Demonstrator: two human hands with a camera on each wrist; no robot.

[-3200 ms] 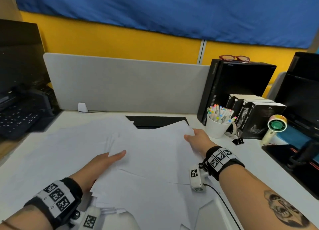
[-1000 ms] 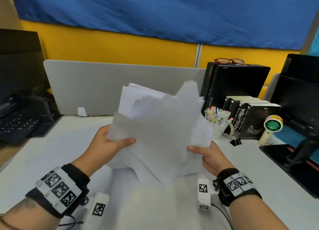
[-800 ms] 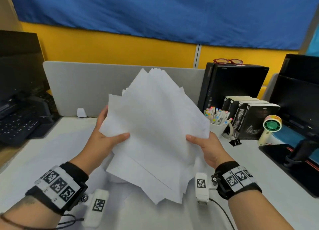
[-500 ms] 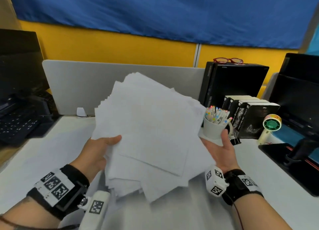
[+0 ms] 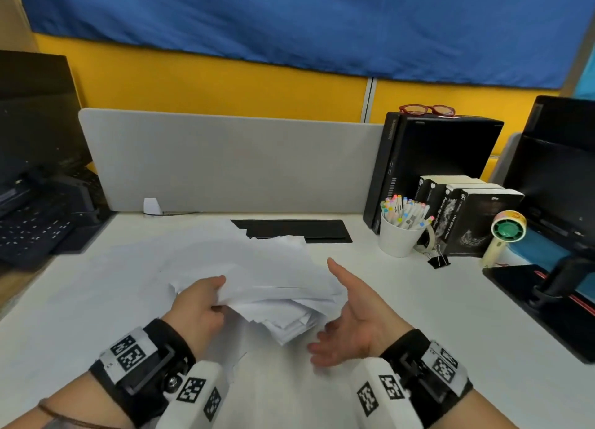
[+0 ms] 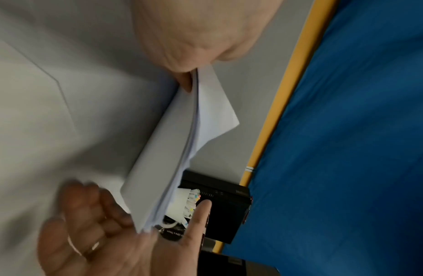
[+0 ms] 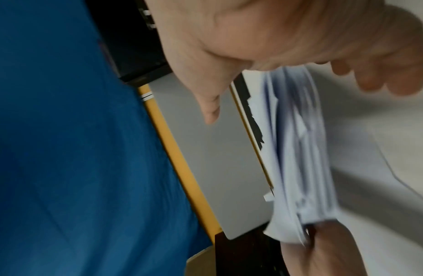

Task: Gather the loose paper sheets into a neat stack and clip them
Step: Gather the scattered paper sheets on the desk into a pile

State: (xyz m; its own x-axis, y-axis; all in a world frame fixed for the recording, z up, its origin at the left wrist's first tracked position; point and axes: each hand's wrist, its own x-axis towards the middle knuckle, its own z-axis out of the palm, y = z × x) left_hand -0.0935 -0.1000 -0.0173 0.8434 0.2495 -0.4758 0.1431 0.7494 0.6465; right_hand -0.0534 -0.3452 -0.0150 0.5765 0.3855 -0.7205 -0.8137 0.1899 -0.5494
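- Since a moment ago my bundle of loose white paper sheets (image 5: pixel 273 287) has come down from chest height to just above the white desk (image 5: pixel 418 316).
- My left hand (image 5: pixel 199 306) pinches the bundle's near-left edge, thumb on top and fingers curled under.
- My right hand (image 5: pixel 351 319) has let go; it lies palm-up, fingers relaxed, beside the bundle's right edge.
- Sheet edges are uneven and fanned.
- Black binder clip (image 5: pixel 438 261) sits beside the white pen cup (image 5: pixel 401 235), well apart from the sheets.
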